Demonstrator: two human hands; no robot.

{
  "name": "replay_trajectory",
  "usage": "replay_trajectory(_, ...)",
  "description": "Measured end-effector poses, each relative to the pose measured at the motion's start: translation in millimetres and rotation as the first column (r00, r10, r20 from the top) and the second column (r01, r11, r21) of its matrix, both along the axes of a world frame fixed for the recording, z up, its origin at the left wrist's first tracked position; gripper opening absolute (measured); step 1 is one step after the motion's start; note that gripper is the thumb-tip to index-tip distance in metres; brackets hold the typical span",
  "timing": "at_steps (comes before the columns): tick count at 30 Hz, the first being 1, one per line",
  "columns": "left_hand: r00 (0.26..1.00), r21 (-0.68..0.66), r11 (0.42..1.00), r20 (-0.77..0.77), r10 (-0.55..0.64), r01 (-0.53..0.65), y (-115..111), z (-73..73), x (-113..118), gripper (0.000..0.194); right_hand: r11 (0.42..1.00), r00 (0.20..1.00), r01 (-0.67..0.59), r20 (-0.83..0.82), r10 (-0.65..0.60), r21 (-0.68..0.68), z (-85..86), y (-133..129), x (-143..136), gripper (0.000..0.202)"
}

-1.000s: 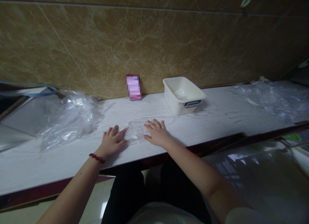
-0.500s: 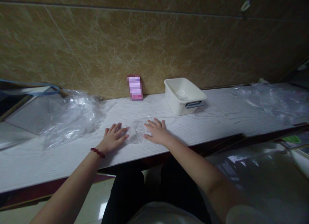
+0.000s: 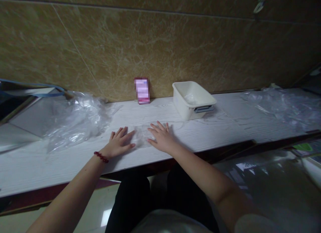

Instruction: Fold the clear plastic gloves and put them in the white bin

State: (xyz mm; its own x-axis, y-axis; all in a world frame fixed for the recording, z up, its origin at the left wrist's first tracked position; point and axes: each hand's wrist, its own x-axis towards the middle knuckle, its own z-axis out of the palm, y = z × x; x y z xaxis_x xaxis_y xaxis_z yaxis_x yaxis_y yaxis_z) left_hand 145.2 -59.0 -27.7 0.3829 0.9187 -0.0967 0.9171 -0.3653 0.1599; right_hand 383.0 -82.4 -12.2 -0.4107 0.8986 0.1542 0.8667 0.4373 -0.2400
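Note:
A small clear plastic bag [image 3: 141,136] lies flat on the white wood-grain table [image 3: 198,137]. On its left edge rests my left hand [image 3: 119,142], fingers spread and palm down, with a dark red bead bracelet at the wrist. My right hand [image 3: 160,136] lies on the bag's right side, also flat with fingers apart. Neither hand grips anything. Parts of the bag are hidden under the fingers.
Behind my right hand stands a cream plastic basket [image 3: 193,106] with clear plastic inside. A blurred phone-like object [image 3: 142,90] leans on the marbled wall. Crumpled clear plastic bags [image 3: 82,119] lie at left beside a white box [image 3: 32,112]; more clear plastic [image 3: 288,104] lies right.
Both hands stay flat on the plastic bag. My right hand has shifted slightly left, nearer my left hand. The whole view has moved a little.

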Motion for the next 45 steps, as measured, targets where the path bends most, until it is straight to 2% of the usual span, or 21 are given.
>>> replay_trajectory(3, 0.999, 0.001, 1.000, 0.041, -0.012, 0.011, 2, -0.2, -5, 0.056, 0.999, 0.999, -0.036, 0.006, 0.036, -0.008, -2.8, -3, -15, 0.051)
replay_trajectory(8, 0.978, 0.045, 0.997, 0.197, -0.064, 0.056, 4, 2.1, -15, 0.051, 0.999, 1.000, 0.018, -0.002, -0.018, -0.046, -12.1, 5, -34, 0.052)
replay_trajectory(11, 0.948, 0.095, 0.995, 0.317, -0.042, 0.013, -3, 4.6, -16, 0.047, 0.997, 1.000, 0.015, 0.011, -0.014, -0.074, -16.4, 11, -38, 0.051)
replay_trajectory(13, 0.934, 0.102, 0.994, 0.348, -0.073, 0.040, -10, 5.0, -14, 0.043, 0.996, 1.000, 0.009, 0.019, -0.007, -0.092, -18.0, 13, -38, 0.050)
replay_trajectory(18, 0.920, 0.114, 0.986, 0.362, -0.153, 0.120, -22, -1.1, -2, 0.035, 0.994, 1.000, 0.017, 0.026, -0.014, -0.106, -19.9, 14, -36, 0.046)
replay_trajectory(22, 0.907, 0.105, 0.989, 0.398, -0.138, 0.105, -22, -5.3, 3, 0.032, 0.995, 0.999, 0.021, 0.028, -0.018, -0.097, -21.0, 14, -36, 0.044)
replay_trajectory(27, 0.908, 0.081, 0.992, 0.400, -0.126, 0.102, -22, -2.3, 6, 0.030, 0.995, 0.999, 0.036, 0.026, -0.034, -0.094, -21.7, 13, -36, 0.044)
replay_trajectory(37, 0.962, 0.052, 0.997, 0.266, -0.063, 0.051, -25, 3.3, -6, 0.033, 0.998, 0.999, 0.029, 0.037, -0.027, -0.061, -25.1, 11, -35, 0.047)
replay_trajectory(41, 0.977, 0.280, 0.958, 0.211, 0.000, -0.060, -23, 8.7, 20, 0.029, 0.998, 0.999, 0.025, 0.038, -0.023, -0.061, -24.2, 11, -35, 0.047)
replay_trajectory(43, 0.966, 0.343, 0.939, 0.249, -0.070, -0.020, -18, 8.5, 42, 0.033, 0.996, 0.999, 0.015, 0.052, -0.011, -0.087, -24.1, 12, -35, 0.047)
replay_trajectory(45, 0.959, 0.333, 0.941, 0.242, -0.149, 0.063, -12, 5.1, 64, 0.038, 0.991, 0.996, 0.011, 0.087, 0.000, -0.133, -24.3, 15, -37, 0.049)
